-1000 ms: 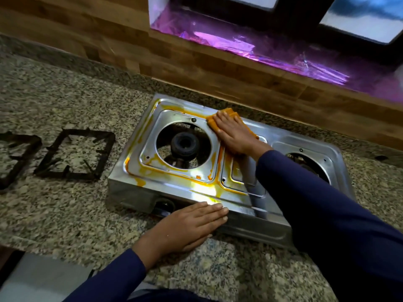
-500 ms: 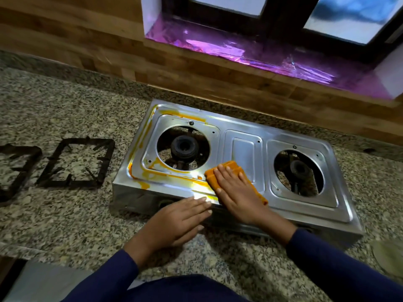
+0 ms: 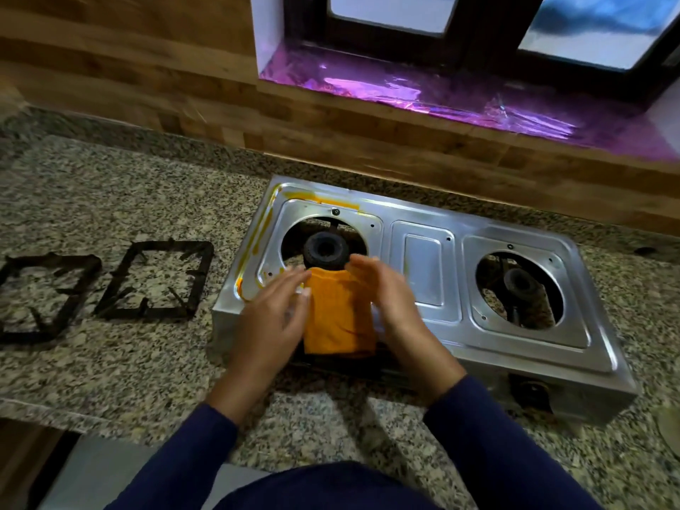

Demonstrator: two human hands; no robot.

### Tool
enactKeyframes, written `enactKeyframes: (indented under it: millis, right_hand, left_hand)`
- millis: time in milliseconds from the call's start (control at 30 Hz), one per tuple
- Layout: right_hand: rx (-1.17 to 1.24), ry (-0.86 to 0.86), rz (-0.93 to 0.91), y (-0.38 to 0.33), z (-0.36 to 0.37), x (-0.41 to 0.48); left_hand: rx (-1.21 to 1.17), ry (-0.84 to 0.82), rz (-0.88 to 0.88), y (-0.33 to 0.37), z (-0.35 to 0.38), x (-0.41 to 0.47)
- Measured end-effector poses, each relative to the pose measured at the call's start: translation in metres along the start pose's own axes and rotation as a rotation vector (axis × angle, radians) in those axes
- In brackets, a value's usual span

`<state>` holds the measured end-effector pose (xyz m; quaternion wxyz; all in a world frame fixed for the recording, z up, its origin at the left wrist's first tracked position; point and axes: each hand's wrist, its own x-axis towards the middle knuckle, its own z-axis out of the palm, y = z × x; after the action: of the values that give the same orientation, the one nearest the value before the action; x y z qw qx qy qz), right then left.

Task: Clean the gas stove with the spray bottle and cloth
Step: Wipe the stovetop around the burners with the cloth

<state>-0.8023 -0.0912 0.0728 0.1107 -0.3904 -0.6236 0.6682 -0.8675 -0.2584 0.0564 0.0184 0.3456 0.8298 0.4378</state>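
Cloth [image 3: 338,314], orange and folded, drapes over the steel gas stove [image 3: 423,266]. Left grip [image 3: 272,314] and right grip [image 3: 390,300] flank it, fingers straight.

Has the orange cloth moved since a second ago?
Yes. The cloth has come from the far rim of the stove to its front edge, just in front of the left burner, between the left hand and right hand.

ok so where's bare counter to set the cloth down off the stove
Widest bare granite: back-left countertop, between wooden wall and the two grates. A strip runs in front of the grates to the counter edge; another lies right of the gas stove. Crowded: the stove's front left, where the left hand and right hand flank the cloth.
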Motion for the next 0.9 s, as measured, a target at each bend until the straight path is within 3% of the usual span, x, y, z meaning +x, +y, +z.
enactKeyframes:
  millis: [100, 167, 267, 333, 567, 767, 900]
  right_hand:
    - [-0.153, 0.253, -0.37, 0.017, -0.043, -0.004]
    - [-0.284, 0.29, -0.48, 0.033, -0.058, 0.0]
    - [-0.363, 0.273, -0.526, 0.049, -0.058, 0.004]
    - [-0.406, 0.268, -0.569, 0.05, -0.058, 0.004]
    - [-0.445, 0.245, -0.547, 0.053, -0.059, 0.007]
    - [-0.419, 0.277, -0.546, 0.054, -0.057, 0.008]
    - [-0.426, 0.267, -0.565, 0.055, -0.056, 0.008]
  left_hand:
    - [0.073, -0.121, 0.071, 0.023, 0.033, 0.008]
    - [0.224, -0.235, 0.081, 0.037, 0.059, 0.016]
    - [0.504, -0.369, 0.067, 0.036, 0.088, 0.021]
    - [0.576, -0.36, 0.089, 0.028, 0.092, 0.017]
    - [0.577, -0.343, 0.165, -0.012, 0.046, 0.009]
    - [0.639, -0.309, 0.063, -0.067, -0.016, 0.017]
    - [0.634, -0.349, 0.067, -0.073, -0.018, 0.041]
